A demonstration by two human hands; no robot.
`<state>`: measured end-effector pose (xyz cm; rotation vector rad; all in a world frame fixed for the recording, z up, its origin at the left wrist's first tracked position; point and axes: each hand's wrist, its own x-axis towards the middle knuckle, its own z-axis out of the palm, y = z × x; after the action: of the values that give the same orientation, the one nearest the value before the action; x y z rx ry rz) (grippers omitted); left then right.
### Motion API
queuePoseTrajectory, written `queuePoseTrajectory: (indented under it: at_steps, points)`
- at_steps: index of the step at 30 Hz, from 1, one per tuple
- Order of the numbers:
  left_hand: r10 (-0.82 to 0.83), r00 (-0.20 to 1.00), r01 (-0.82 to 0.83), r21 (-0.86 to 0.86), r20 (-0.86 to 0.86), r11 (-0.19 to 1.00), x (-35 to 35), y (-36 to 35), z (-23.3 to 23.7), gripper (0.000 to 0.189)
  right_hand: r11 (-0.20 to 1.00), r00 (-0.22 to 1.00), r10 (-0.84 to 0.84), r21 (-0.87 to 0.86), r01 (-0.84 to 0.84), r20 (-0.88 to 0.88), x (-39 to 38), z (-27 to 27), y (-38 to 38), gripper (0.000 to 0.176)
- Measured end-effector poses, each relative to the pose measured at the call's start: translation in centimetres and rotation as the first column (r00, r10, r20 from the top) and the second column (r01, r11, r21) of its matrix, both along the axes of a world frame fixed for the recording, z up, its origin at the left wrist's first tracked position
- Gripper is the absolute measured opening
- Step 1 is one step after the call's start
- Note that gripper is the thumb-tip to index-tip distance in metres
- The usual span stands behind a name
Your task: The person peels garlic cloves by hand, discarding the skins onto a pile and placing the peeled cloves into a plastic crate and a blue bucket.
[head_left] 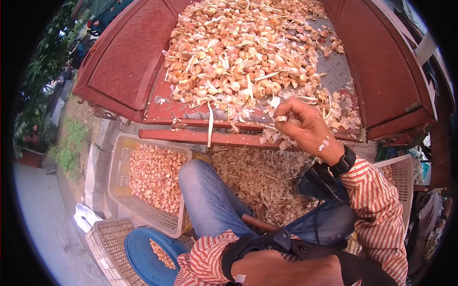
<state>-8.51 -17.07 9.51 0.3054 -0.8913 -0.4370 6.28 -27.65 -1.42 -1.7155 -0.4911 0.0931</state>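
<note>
Right hand, fingers pinched on a garlic clove, heaped garlic beyond, red metal bed, black watch

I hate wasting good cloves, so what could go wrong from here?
The small pale piece pinched in the fingers of the right hand could drop among the dry papery husks and get lost. Loose tan garlic cloves heaped near the open edge of the red metal cargo bed might slide off. In this view the faded blue denim knee overlaps the pale rectangular plastic crate of cloves, so a leg shift could perhaps bump it.
</note>
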Motion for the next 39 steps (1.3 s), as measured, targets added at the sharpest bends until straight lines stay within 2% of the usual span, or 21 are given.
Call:
queuePoseTrajectory:
  at_steps: [2, 4, 7, 8, 9, 12, 13, 16, 17, 18, 19, 20, 21, 22, 23, 25, 26, 27, 31, 33, 39]
  points:
    - [-0.037, 0.997, 0.033, 0.056, 0.072, 0.998, 1.5, 0.8, 0.3, 0.019, 1.000, 1.000, -0.012, -0.010, 0.012, 0.001, 0.1, 0.1, -0.2, 0.010]
    - [-0.012, 0.999, 0.006, 0.177, 0.030, 0.984, 3.0, 2.0, 0.0, 0.027, 0.999, 0.996, -0.033, 0.029, 0.035, -0.083, 0.2, 0.2, -0.3, 0.010]
    - [0.109, 0.925, 0.037, 0.374, -0.363, 0.927, 5.5, 4.0, -3.4, 0.037, 0.995, 0.996, -0.071, 0.064, 0.075, -0.056, 0.0, 0.4, -0.8, 0.010]
    - [0.040, 0.818, 0.056, 0.148, -0.574, 0.987, 6.5, 4.0, -5.7, 0.035, 0.994, 0.997, -0.073, 0.082, 0.074, -0.017, 0.1, 0.4, -0.8, 0.010]
    - [0.027, 0.785, 0.062, 0.122, -0.619, 0.991, 7.1, 4.3, -7.1, 0.034, 0.988, 0.996, -0.080, 0.128, 0.084, -0.040, 0.1, 0.3, -0.8, 0.011]
    - [0.016, 0.688, 0.057, 0.076, -0.726, 0.995, 7.8, 5.2, -9.2, 0.031, 0.987, 0.991, -0.113, 0.127, 0.102, 0.078, -0.5, 1.2, -0.9, 0.013]
    - [0.031, 0.667, 0.048, 0.084, -0.744, 0.995, 7.8, 5.4, -9.4, 0.030, 0.992, 0.970, -0.117, 0.077, 0.103, 0.211, -0.6, 1.3, -1.1, 0.016]
    - [0.150, 0.640, -0.027, 0.173, -0.753, 0.984, 7.7, 7.0, -9.5, 0.029, 1.000, 0.981, -0.018, -0.008, 0.020, 0.193, -1.9, 3.4, -1.5, 0.017]
    - [0.201, 0.636, -0.057, 0.214, -0.745, 0.975, 7.6, 8.2, -9.4, 0.029, 1.000, 0.904, 0.005, -0.009, -0.002, 0.427, -2.0, 3.6, -1.5, 0.022]
    - [0.322, 0.629, -0.162, 0.286, -0.707, 0.944, 7.5, 10.2, -9.1, 0.025, 0.998, 0.857, 0.054, -0.005, -0.060, 0.513, -2.3, 4.2, -1.4, 0.022]
    - [0.513, 0.559, -0.296, 0.421, -0.651, 0.857, 7.4, 13.3, -9.5, 0.025, 0.993, 0.797, 0.097, -0.005, -0.117, 0.596, -3.0, 5.3, -1.3, 0.023]
    - [0.723, 0.410, -0.427, 0.584, -0.556, 0.690, 7.2, 16.4, -9.4, 0.025, 0.986, 0.800, 0.083, 0.065, -0.151, 0.595, -4.4, 6.6, -0.8, 0.025]
    - [0.934, 0.273, -0.482, 0.807, -0.230, 0.340, 6.9, 20.2, -9.8, 0.027, 0.979, 0.761, 0.127, 0.044, -0.200, 0.637, -5.6, 8.3, -0.9, 0.021]
    - [0.946, 0.203, -0.365, 0.916, 0.252, -0.166, 6.8, 24.1, -10.8, 0.025, 0.967, 0.721, 0.149, 0.054, -0.250, 0.677, -6.8, 9.4, -1.0, 0.021]
    - [0.707, 0.202, -0.216, 0.735, 0.678, -0.643, 6.7, 26.9, -11.8, 0.023, 0.944, 0.675, 0.164, 0.085, -0.320, 0.719, -8.0, 9.7, -1.0, 0.021]
    - [0.361, 0.190, -0.369, 0.408, 0.913, -0.835, 6.6, 29.5, -13.3, 0.023, 0.905, 0.609, 0.151, 0.139, -0.402, 0.779, -9.3, 9.9, -1.3, 0.021]
    - [0.165, 0.161, -0.436, 0.220, 0.973, -0.873, 6.5, 30.6, -13.7, 0.024, 0.902, 0.615, 0.134, 0.162, -0.401, 0.777, -9.6, 10.0, -1.2, 0.022]
    - [0.382, 0.237, -0.399, 0.447, 0.894, -0.800, 7.6, 27.2, -11.2, 0.028, 0.922, 0.663, 0.118, 0.166, -0.349, 0.739, -10.2, 10.6, -0.9, 0.021]
    - [0.593, 0.355, -0.616, 0.658, 0.723, -0.433, 13.8, 16.4, -8.8, 0.023, 0.981, 0.811, 0.060, 0.114, -0.155, 0.582, -11.8, 13.8, -0.5, 0.018]
    - [0.420, 0.375, -0.671, 0.555, 0.826, -0.492, 16.5, 12.6, -9.5, 0.023, 0.990, 0.850, 0.050, 0.088, -0.113, 0.524, -12.2, 14.3, -0.8, 0.019]
    - [0.217, 0.231, -0.805, 0.312, 0.948, -0.504, 20.0, 6.6, -11.2, 0.020, 0.993, 0.885, 0.048, 0.077, -0.094, 0.464, -11.9, 13.9, -1.7, 0.022]
